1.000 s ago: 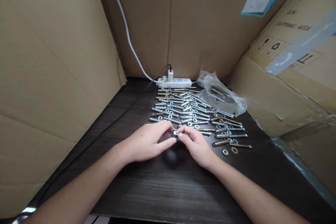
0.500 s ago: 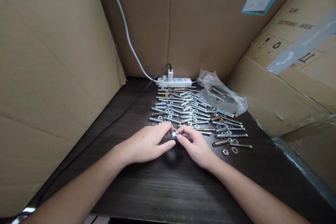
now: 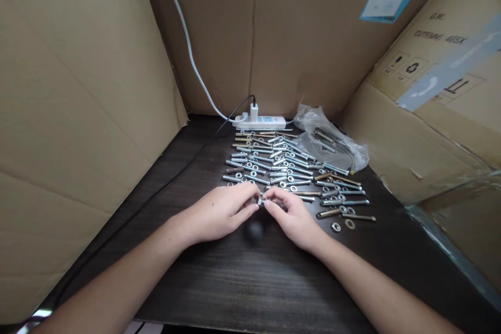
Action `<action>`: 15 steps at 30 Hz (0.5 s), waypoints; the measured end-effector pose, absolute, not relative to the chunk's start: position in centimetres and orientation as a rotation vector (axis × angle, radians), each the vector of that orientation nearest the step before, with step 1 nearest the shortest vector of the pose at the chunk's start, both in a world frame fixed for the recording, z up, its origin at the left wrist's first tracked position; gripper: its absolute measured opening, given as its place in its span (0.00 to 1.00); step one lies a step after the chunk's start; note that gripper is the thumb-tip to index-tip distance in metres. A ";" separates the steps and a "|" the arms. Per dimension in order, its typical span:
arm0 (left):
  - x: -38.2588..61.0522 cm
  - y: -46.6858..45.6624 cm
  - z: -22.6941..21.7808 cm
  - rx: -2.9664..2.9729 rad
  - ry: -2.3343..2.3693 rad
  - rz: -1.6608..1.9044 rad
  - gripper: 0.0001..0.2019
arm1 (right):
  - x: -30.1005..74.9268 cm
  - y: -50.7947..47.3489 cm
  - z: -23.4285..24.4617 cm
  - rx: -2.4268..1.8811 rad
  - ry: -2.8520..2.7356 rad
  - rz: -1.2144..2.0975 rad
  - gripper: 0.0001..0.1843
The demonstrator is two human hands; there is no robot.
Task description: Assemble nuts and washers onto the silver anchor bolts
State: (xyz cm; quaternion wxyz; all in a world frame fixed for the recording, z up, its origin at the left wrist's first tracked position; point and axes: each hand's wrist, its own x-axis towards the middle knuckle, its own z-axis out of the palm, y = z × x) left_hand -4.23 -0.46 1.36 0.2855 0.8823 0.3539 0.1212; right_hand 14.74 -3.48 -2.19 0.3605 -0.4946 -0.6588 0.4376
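Note:
My left hand and my right hand meet above the dark table, fingertips pinched together on a small silver nut on a bolt end. Most of that bolt is hidden inside my right fingers. Just beyond my hands lie rows of silver bolts, sleeves and washers. Two loose washers rest to the right of my right hand.
A white power strip with a plugged charger sits at the back, its white cable running up the cardboard wall. A clear plastic bag holding more hardware lies at the back right. Cardboard boxes enclose the table on three sides.
My left fingertips have shifted slightly around the nut, as in turning it. The hands stay in the same place.

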 end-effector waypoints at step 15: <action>-4.1 -0.7 2.2 2.398 0.915 0.385 0.07 | 14.8 -3.6 -2.0 -1.234 -1.644 1.123 0.07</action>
